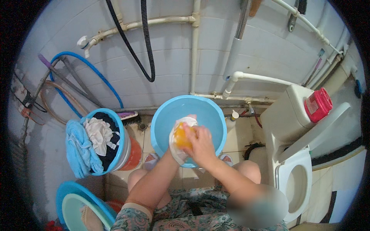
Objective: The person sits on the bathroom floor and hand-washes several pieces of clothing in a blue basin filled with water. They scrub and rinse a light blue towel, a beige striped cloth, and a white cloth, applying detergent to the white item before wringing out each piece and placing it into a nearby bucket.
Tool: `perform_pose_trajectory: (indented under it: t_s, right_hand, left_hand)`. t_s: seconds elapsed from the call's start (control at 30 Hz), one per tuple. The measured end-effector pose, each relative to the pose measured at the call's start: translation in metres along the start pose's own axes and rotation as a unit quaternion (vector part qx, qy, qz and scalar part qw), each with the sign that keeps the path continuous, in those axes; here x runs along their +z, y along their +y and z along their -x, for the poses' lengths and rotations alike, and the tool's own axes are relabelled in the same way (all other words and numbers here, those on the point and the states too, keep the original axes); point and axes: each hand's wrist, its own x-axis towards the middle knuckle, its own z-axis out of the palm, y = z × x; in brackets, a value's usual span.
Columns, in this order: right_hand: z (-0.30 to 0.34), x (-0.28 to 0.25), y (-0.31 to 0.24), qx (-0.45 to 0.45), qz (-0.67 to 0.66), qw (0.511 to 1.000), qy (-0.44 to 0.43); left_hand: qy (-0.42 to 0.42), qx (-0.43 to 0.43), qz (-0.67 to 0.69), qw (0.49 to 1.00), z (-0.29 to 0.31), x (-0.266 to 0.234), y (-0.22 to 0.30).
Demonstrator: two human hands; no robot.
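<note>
Over the near part of a light-blue basin (158, 111), both my hands are at work on a white cloth (179, 155). The cloth is draped over my left hand (192, 116), which supports it from beneath; only fingertips and the wrist show past it. My right hand (202, 145) is closed around a yellow-orange bar of soap (180, 135) and presses it onto the cloth. The fingers of the right hand are slightly blurred. Pale-blue water seems to lie in the basin below.
At left stands a blue-rimmed bucket (124, 148) piled with a blue towel (79, 146), white cloth and dark clothes. Stacked basins (73, 206) sit at lower left. A brush (129, 116) and a bottle (232, 120) lie beyond. The toilet (302, 184) is at right, and hoses (98, 77) hang left.
</note>
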Motion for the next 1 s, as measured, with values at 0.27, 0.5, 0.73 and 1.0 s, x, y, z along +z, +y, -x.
perform_pose_trajectory:
  t_s: [0.27,0.5,0.73,1.0]
  right_hand:
    - [-0.009,-0.067,0.043,0.346,-0.595,0.72,0.085]
    - [-0.021,-0.269,0.051,0.388,-0.519,0.745,0.158]
    - [-0.021,-0.42,0.102,0.229,0.372,0.895,0.087]
    - [-0.033,-0.446,0.13,0.152,0.775,0.573,-0.217]
  left_hand:
    - [0.1,0.206,-0.713,0.663,-0.004,0.063,0.003]
    - [0.175,0.051,-0.241,0.953,0.0,0.069,0.004]
    - [0.1,0.124,-0.657,0.737,-0.003,0.074,-0.004]
    - [0.087,0.146,-0.716,0.677,-0.003,0.071,-0.012]
